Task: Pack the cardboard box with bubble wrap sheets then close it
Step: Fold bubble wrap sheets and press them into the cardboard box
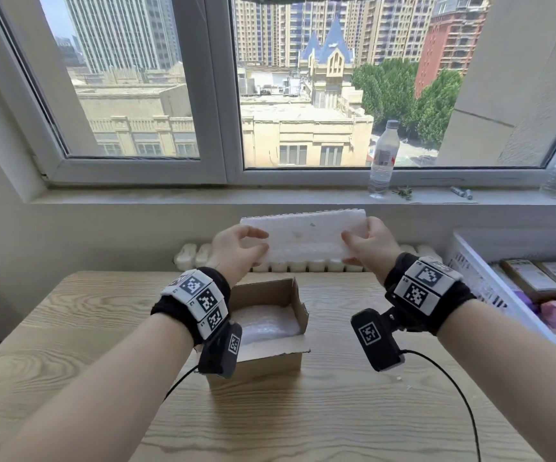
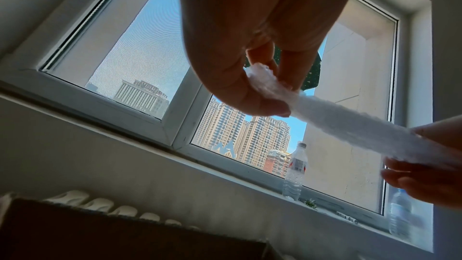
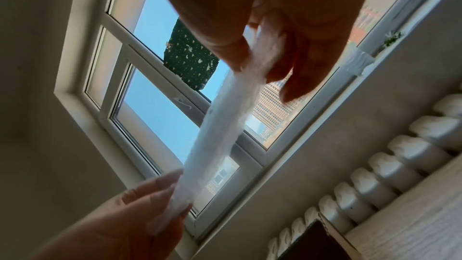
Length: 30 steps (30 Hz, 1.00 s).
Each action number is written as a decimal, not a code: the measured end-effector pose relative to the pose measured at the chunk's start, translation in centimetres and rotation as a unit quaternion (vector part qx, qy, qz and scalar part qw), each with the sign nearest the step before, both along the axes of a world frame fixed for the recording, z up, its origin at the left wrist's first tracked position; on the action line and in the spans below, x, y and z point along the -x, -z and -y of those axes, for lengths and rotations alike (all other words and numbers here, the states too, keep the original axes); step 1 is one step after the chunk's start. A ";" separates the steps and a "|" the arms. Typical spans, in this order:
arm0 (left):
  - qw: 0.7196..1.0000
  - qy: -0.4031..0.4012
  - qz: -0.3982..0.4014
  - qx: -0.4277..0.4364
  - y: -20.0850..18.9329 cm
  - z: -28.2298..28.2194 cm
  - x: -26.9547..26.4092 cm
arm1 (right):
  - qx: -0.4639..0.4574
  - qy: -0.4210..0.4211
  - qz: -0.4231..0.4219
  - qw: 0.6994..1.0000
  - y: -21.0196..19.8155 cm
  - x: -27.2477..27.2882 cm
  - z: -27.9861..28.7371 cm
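A folded white bubble wrap sheet (image 1: 305,235) is held flat in the air above the far side of the table. My left hand (image 1: 241,250) pinches its left end between thumb and fingers, and my right hand (image 1: 368,245) pinches its right end. Seen edge-on, the sheet (image 2: 350,126) runs from my left hand (image 2: 260,94) toward my right hand (image 2: 425,165); in the right wrist view the sheet (image 3: 225,118) hangs from my right hand (image 3: 272,70). Below, the open cardboard box (image 1: 271,356) sits on the wooden table (image 1: 303,421) with bubble wrap (image 1: 266,323) inside.
A white radiator (image 1: 303,265) runs behind the table under the windowsill. A plastic water bottle (image 1: 383,158) stands on the sill. A white basket (image 1: 470,261) with packaged goods sits at the right. Black cables (image 1: 453,381) trail across the table.
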<state>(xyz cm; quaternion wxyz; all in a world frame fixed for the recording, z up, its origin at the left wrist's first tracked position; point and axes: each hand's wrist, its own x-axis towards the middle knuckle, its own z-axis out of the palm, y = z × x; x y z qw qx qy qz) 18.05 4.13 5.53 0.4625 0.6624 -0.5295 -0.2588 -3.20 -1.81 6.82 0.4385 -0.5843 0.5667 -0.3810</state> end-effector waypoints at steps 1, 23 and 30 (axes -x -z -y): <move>1.000 -0.011 0.020 -0.011 0.3 -0.3 -0.3 | -0.021 -0.016 0.018 0.999 0.2 -0.1 -0.1; 0.880 -0.039 0.395 -0.260 7.6 -4.5 -3.0 | 0.033 -0.222 -0.387 0.894 8.9 -7.4 -4.5; 0.839 0.061 0.485 -0.239 10.3 -4.7 -0.8 | 0.048 -0.251 -0.464 0.848 11.1 -8.4 -4.5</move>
